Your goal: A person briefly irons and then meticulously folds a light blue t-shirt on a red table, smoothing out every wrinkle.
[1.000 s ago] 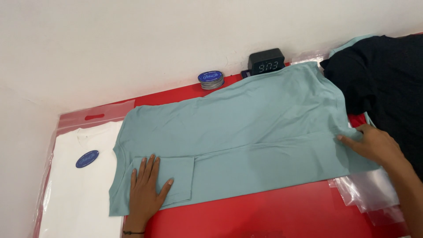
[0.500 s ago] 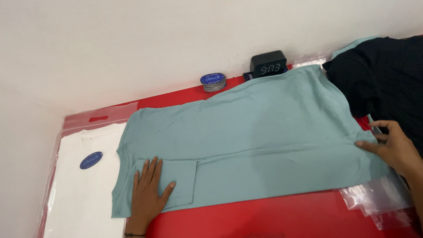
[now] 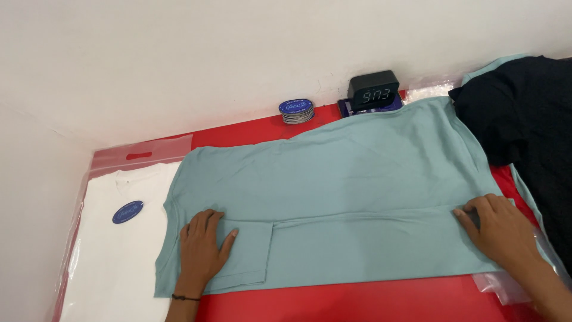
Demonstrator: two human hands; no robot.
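A light teal shirt [image 3: 345, 179] lies spread flat across a red table [image 3: 369, 301], its near side folded over with a sleeve lying on top. My left hand [image 3: 202, 249] rests flat, fingers apart, on the folded sleeve near the shirt's left end. My right hand [image 3: 499, 229] presses on the folded edge at the shirt's right end, fingers on the cloth. Neither hand lifts anything.
A white shirt in a clear plastic bag [image 3: 119, 238] with a round blue sticker lies at the left. A black garment [image 3: 530, 125] is piled at the right over more clear bags [image 3: 500, 283]. A black digital clock [image 3: 373, 90] and a stack of round blue stickers [image 3: 296, 110] stand by the white wall.
My right hand has slid inward along the folded edge, off the shirt's right corner. My left hand stays on the sleeve. The view has shifted slightly.
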